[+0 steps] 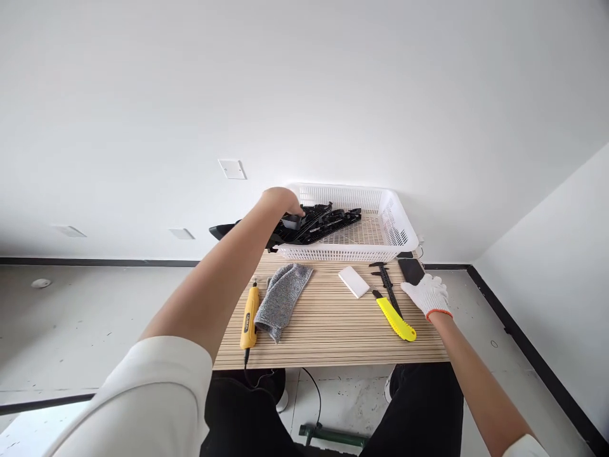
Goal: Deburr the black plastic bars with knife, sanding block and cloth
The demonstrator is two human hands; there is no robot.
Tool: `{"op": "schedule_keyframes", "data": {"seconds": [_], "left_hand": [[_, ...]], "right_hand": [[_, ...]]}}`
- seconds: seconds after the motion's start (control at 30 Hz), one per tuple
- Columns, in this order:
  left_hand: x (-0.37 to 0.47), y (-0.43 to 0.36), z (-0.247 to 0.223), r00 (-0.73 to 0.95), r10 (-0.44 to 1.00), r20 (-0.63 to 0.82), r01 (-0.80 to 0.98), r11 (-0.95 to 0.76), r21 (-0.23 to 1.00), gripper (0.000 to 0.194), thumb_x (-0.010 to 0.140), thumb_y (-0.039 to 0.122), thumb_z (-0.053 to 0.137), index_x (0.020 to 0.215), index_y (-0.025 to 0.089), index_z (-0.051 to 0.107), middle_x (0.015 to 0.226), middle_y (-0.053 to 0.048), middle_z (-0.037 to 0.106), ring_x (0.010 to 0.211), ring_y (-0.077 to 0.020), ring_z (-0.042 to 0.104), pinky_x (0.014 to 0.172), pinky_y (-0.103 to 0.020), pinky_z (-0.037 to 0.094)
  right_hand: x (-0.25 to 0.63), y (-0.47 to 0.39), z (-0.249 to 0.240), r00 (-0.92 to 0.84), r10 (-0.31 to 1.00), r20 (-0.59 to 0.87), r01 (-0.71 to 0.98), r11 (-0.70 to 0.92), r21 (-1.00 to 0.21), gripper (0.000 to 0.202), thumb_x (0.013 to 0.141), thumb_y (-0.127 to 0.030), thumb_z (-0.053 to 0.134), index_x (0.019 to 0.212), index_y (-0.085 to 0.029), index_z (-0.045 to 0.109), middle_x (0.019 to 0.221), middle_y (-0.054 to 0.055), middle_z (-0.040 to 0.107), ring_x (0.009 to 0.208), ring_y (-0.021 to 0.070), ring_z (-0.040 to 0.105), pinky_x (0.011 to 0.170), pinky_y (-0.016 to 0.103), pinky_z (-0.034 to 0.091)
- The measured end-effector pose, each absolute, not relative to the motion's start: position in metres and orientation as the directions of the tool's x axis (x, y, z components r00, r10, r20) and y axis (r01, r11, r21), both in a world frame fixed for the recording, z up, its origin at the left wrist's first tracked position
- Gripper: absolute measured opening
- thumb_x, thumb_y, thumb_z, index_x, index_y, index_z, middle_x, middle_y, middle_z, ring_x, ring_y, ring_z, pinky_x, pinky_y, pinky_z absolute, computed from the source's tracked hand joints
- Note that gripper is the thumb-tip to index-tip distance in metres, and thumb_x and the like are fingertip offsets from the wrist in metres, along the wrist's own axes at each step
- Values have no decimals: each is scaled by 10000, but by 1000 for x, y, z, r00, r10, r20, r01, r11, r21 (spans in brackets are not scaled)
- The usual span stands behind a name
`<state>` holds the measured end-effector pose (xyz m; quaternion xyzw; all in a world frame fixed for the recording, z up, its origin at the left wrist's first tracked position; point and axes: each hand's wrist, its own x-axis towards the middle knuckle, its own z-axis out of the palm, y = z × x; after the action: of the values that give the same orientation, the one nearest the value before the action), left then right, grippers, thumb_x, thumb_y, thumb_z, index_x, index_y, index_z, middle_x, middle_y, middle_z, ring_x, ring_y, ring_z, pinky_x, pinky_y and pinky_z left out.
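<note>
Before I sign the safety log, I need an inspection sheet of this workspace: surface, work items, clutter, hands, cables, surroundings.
Surface: striped table, basket at its far side.
Work items: black parts in the basket, some jutting past its left side; black slab at right.
Clutter: grey cloth, yellow tool, white block, calipers, knife.
Hands: left hand, bare, at the parts, grip hidden; right hand, gloved, at the slab's near end.
Cables: black cord from the tool, over the front edge.
Surroundings: white wall, marked floor, green bar below.
</note>
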<state>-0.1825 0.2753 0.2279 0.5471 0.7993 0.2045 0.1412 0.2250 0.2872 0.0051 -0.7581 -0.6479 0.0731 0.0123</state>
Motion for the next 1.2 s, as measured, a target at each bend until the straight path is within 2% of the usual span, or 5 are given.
{"op": "schedule_keyframes", "data": {"seconds": [0.3,0.83,0.93,1.07,1.2], "left_hand": [[-194,256,233,-406,844,-351,786,518,336,364,754,497,740,622,183,612,612,-150,668,822,-382,707,920,-579,457],[-176,91,230,-420,846,328,770,140,623,533,854,666,553,1167,236,515,786,-46,626,536,-152,510,465,-260,384],[-178,57,212,-343,908,241,698,74,712,505,830,619,610,1157,238,555,726,-23,613,479,-126,479,427,-245,387],[-179,29,205,-98,994,-51,686,104,720,514,634,559,796,1012,228,690,601,-2,563,423,-116,441,382,-242,371],[-153,29,207,225,832,-507,769,167,617,388,597,474,825,877,218,747,670,-25,637,467,-106,465,388,-220,332]], "right_hand": [[227,286,-6,199,980,-20,973,-200,-116,862,773,-751,510,1252,-36,552,1213,242,523,1193,411,513,987,482,429],[219,239,10,270,956,116,856,-182,-484,832,885,-682,321,1505,-131,393,1423,240,459,1342,423,435,1072,570,371],[212,211,34,190,929,319,738,79,-670,742,904,-630,339,1471,-160,421,1415,194,499,1429,336,349,1167,508,280],[214,193,75,-184,983,1,409,77,-909,726,978,-570,44,1486,-166,368,1420,211,513,1181,290,599,955,456,492],[214,161,91,-582,760,-288,381,-58,-923,697,830,-678,521,1347,-211,539,1096,146,697,809,251,691,670,371,540]]}}
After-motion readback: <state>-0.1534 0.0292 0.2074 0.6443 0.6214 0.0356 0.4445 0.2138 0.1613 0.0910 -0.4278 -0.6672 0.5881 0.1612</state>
